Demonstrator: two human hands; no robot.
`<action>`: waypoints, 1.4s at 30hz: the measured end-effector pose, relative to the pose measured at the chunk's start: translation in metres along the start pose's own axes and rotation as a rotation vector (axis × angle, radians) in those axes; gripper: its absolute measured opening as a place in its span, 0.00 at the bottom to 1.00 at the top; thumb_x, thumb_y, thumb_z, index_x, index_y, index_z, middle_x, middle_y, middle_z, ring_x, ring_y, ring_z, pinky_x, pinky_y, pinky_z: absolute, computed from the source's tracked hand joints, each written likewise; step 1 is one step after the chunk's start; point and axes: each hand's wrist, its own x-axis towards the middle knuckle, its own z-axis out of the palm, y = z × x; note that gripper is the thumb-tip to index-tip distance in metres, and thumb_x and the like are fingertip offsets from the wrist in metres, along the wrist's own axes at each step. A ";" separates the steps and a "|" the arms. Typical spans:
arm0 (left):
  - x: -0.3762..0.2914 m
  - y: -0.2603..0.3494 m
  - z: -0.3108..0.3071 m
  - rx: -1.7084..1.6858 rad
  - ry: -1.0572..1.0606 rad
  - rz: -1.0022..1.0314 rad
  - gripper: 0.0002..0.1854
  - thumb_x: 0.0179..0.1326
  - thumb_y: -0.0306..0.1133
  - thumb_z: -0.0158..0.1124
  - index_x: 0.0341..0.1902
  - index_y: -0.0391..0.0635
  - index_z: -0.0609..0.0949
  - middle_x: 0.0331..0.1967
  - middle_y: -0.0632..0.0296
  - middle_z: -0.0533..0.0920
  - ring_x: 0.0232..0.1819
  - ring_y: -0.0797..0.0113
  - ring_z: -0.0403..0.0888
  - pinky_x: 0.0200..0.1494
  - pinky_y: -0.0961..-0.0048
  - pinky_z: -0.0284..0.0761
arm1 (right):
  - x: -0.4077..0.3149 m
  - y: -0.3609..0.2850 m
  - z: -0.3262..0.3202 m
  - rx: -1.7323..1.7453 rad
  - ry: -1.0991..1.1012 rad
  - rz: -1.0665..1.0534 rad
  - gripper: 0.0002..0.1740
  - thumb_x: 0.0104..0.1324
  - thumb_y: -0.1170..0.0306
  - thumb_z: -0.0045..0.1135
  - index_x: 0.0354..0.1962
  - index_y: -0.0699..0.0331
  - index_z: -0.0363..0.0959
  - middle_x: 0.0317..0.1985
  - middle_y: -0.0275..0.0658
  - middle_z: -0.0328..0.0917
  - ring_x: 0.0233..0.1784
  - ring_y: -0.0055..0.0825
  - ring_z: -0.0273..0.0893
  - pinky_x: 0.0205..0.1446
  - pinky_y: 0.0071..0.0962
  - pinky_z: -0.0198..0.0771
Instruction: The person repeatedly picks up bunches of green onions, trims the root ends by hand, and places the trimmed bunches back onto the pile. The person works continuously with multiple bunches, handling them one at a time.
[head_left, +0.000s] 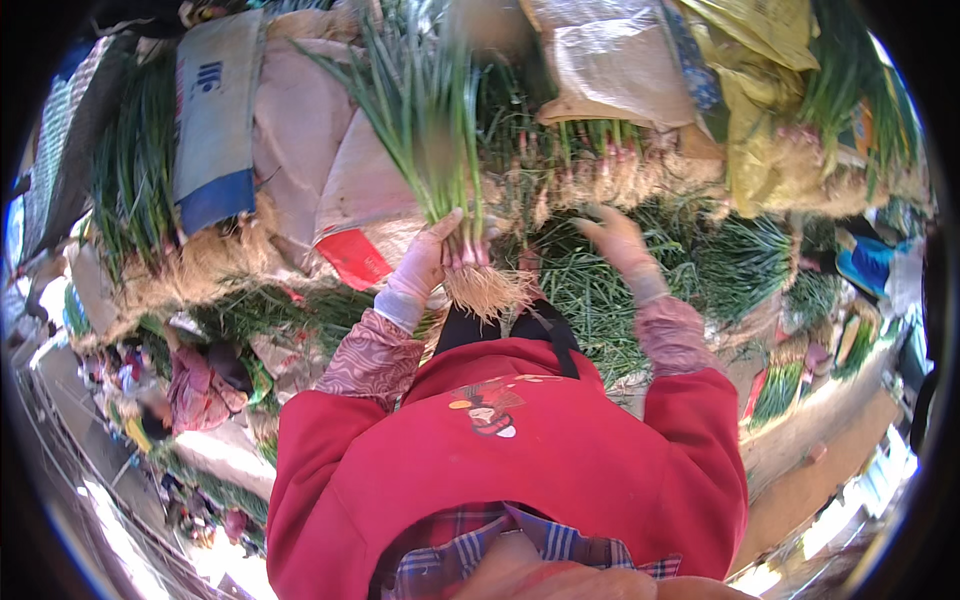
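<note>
My left hand (433, 251) grips a bunch of green onions (459, 191) near its pinkish-white bases. The long green leaves point away from me, and the bushy pale roots (487, 291) hang toward my lap. To the right, my right hand (611, 236) is apart from the bunch, its fingers spread and nothing in them. It hovers over loose green leaves (600, 289) lying beside my legs. Just beyond it, more onions (611, 146) lie in a long row, roots toward me, partly covered by a whitish woven sack (607, 67).
Another onion pile (142, 165) is at the left, by a white and blue sack (217, 120). A yellow plastic sheet (750, 120) covers part of the row at the right. Bundled greens (750, 262) lie right of me. A person in a pinkish top (199, 394) is at the lower left.
</note>
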 end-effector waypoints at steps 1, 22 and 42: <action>0.008 -0.005 0.004 -0.088 -0.086 0.036 0.21 0.73 0.41 0.47 0.54 0.33 0.74 0.39 0.50 0.84 0.36 0.57 0.84 0.42 0.62 0.83 | -0.001 -0.023 0.019 0.432 -0.019 -0.280 0.26 0.61 0.54 0.60 0.50 0.64 0.77 0.44 0.45 0.81 0.48 0.39 0.80 0.54 0.34 0.72; 0.040 0.017 -0.025 0.023 0.054 0.057 0.17 0.66 0.33 0.57 0.54 0.35 0.76 0.27 0.58 0.81 0.21 0.66 0.76 0.26 0.71 0.77 | -0.177 -0.032 -0.222 0.456 0.514 -0.211 0.25 0.64 0.63 0.56 0.55 0.68 0.69 0.37 0.36 0.75 0.33 0.16 0.71 0.31 0.13 0.70; 0.053 -0.003 0.069 -0.099 -0.060 0.079 0.17 0.64 0.29 0.57 0.53 0.32 0.77 0.21 0.62 0.80 0.18 0.74 0.74 0.23 0.77 0.74 | 0.124 0.043 -0.056 -0.277 -0.146 0.169 0.35 0.63 0.42 0.54 0.52 0.65 0.76 0.52 0.50 0.78 0.56 0.40 0.77 0.63 0.35 0.68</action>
